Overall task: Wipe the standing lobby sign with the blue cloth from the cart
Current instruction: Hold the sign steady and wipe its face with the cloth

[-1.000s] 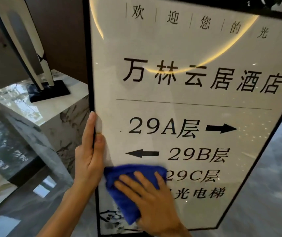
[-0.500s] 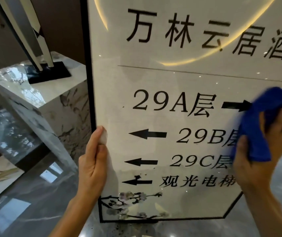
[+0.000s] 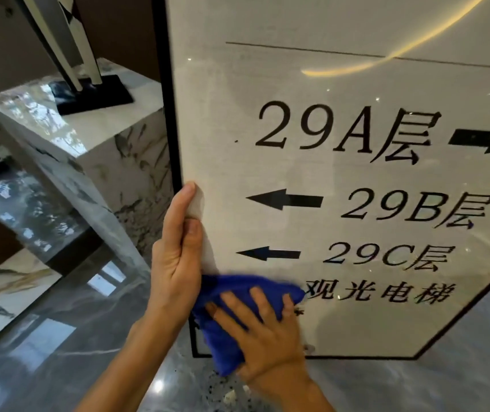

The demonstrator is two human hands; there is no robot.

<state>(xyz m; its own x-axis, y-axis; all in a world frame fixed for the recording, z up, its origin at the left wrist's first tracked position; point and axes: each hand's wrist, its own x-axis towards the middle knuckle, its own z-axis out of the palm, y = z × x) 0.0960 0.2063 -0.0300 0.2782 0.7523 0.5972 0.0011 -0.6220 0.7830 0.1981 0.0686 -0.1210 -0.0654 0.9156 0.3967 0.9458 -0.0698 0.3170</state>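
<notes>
The standing lobby sign (image 3: pixel 342 93) fills the right of the view: a glossy off-white panel in a thin black frame, with black floor numbers and arrows. My left hand (image 3: pixel 178 254) grips its left edge, thumb on the front face. My right hand (image 3: pixel 264 337) lies flat with fingers spread on the blue cloth (image 3: pixel 226 319), pressing it against the sign's lower left corner. The cloth hides the bottom left arrow and the flower drawing there.
A white marble plinth (image 3: pixel 95 144) stands just left of the sign, carrying a tall black-and-white sculpture on a black base (image 3: pixel 95 93). A lower glossy ledge (image 3: pixel 29 209) runs further left. Polished grey stone floor (image 3: pixel 59 352) lies below.
My right hand swept the cloth from the sign's lower left out to its right edge near the 29A arrow, then back down to the lower left corner. The view has moved closer and lower.
</notes>
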